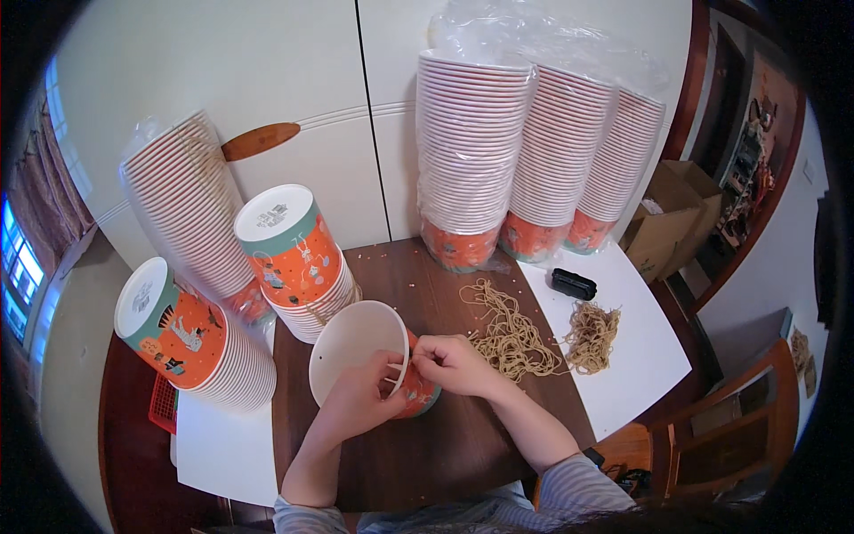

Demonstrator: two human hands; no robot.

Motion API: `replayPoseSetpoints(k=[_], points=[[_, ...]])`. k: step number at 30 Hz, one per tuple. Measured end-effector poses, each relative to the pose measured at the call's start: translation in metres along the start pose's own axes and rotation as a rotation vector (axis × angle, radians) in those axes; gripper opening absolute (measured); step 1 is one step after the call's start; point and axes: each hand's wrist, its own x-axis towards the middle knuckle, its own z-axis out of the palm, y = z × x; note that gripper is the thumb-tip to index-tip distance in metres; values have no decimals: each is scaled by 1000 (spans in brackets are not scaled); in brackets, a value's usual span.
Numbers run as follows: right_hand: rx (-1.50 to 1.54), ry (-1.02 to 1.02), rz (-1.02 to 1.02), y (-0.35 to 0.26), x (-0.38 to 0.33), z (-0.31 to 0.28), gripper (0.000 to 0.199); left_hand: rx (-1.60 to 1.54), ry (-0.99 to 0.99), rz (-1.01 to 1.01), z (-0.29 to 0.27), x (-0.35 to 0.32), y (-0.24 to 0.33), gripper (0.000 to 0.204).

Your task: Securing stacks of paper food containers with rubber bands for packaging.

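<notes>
On its side on the dark tabletop lies a paper bucket [341, 345], white inside with an orange and green printed outside; its mouth faces me and to the left. My left hand [363, 397] reaches into the mouth, fingers curled at the inner wall near the right rim. Against the outside of that rim, my right hand [452, 366] is closed in a pinch; what its fingertips hold is too small to make out. Right of the bucket is a loose tangle of tan cord [511, 336], and a second cord bundle [591, 338] sits on the white table part.
Upside-down bucket stacks [302, 249] [200, 343] stand at the left, with a plastic-wrapped stack [182, 196] behind. Tall wrapped stacks [470, 151] line the back right. A small black case [573, 284] lies near the cords. A wooden chair [729, 427] and cardboard boxes [667, 214] are at right.
</notes>
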Motion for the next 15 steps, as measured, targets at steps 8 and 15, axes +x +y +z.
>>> replayPoseSetpoints(k=[8, 15], points=[[-63, -4, -23, -7, 0, 0, 9, -11, 0, -4, -1, -1, 1, 40], [-93, 5, -42, -8, -1, 0, 9, -15, -1, -1, 0, -1, 0, 43]])
